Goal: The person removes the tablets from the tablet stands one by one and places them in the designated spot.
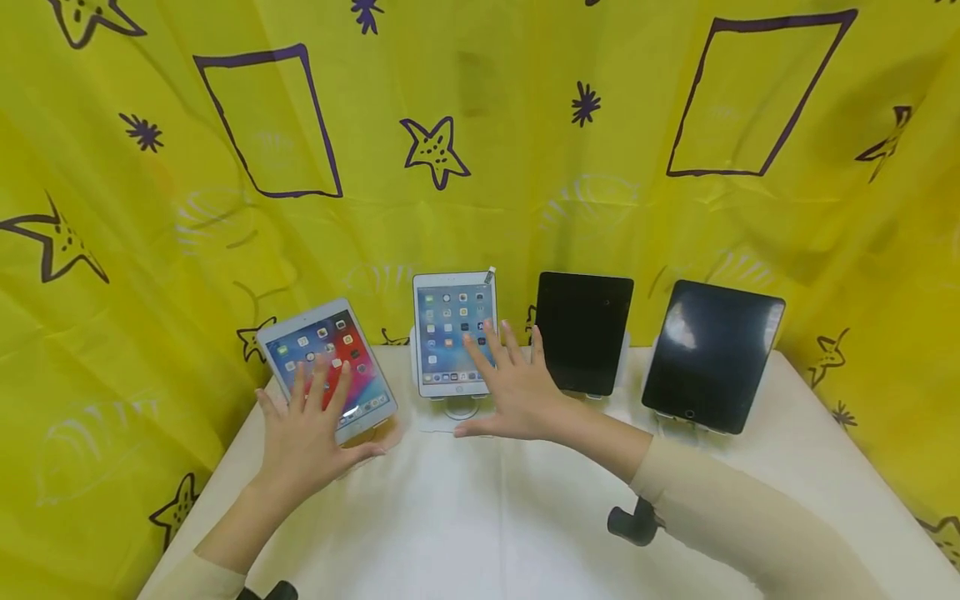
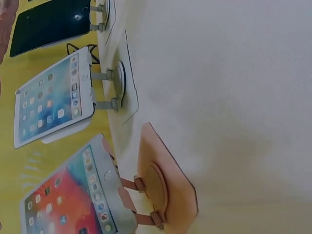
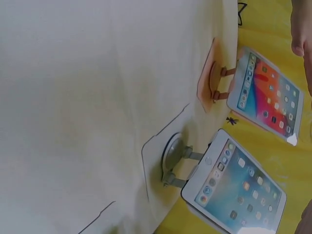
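In the head view my left hand (image 1: 300,437), fingers spread, is in front of a white tablet (image 1: 292,321) at the far left, its fingertips overlapping the lit home screen. The tablet leans on a rose-gold stand (image 2: 175,195), best seen in the left wrist view. My right hand (image 1: 517,392), also spread, overlaps the lower right of a second white tablet (image 1: 450,279) and its lit screen. A grey-white stand (image 3: 174,153) with a round hinge holds this one up in the right wrist view. Neither hand grips anything.
Two tablets with dark screens stand to the right: a black tablet (image 1: 583,333) and another dark tablet (image 1: 712,358), both on stands. All stand along the back of a white table (image 1: 465,517). A yellow curtain (image 1: 510,225) with star drawings hangs behind and at the sides.
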### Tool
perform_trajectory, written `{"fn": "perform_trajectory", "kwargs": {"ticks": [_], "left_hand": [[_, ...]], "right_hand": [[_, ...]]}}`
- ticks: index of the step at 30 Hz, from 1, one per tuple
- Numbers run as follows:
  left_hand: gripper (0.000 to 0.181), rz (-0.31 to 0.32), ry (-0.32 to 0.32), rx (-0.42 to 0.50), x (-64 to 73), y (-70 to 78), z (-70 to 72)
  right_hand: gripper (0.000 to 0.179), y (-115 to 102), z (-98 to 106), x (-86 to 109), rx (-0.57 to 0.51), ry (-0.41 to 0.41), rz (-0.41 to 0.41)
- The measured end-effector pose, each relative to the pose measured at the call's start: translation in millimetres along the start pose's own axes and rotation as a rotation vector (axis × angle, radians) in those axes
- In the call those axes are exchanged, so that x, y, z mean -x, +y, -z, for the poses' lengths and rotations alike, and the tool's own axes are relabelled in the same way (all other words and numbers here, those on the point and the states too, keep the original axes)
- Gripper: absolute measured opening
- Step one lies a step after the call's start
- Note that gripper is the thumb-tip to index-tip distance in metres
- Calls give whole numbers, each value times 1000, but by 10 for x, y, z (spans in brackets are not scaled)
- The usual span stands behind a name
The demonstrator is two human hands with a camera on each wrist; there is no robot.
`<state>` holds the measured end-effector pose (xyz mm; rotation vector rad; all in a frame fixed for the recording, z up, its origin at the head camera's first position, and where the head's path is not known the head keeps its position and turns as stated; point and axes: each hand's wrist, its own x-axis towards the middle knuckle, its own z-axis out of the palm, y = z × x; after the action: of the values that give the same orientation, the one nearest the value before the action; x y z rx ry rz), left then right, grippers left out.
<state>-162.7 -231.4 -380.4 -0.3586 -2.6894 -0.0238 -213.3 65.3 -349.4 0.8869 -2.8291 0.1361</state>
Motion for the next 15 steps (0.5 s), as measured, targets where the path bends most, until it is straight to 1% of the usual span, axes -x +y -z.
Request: {"fn": "perform_trajectory", "kwargs": {"ticks": [3,6,11,15], "left_hand": [[120,18,-6,13,12,-49,-21],[116,47,-30,29,31,-96,-56],[110,92,-71,52,65,-147,-91],[107,114,-73,69,84,-186,-115]], "right_hand": [[114,-45,-27,-54,2,4,19],[114,-88,-74,-112,3,9,33],[114,-131,-169,-198,0,16,32],[113,-156,-231,-259,-2,11,24]]}}
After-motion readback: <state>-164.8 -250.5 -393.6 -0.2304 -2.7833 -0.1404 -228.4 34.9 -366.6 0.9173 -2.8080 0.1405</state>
